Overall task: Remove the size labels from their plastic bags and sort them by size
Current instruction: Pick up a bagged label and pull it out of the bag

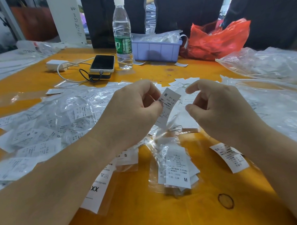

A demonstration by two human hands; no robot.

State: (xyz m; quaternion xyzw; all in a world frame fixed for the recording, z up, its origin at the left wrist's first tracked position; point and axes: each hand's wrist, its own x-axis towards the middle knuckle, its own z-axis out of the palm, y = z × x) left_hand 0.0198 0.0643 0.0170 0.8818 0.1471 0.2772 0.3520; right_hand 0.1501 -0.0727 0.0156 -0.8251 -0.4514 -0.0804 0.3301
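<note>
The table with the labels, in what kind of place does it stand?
Probably a garment workshop or packing room: loose size labels cover the orange table, clear plastic bags lie heaped, and a bin holds more stock.

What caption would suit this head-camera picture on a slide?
Left hand pinches an M size label above bagged labels strewn on an orange table; right hand hovers beside it.
</note>
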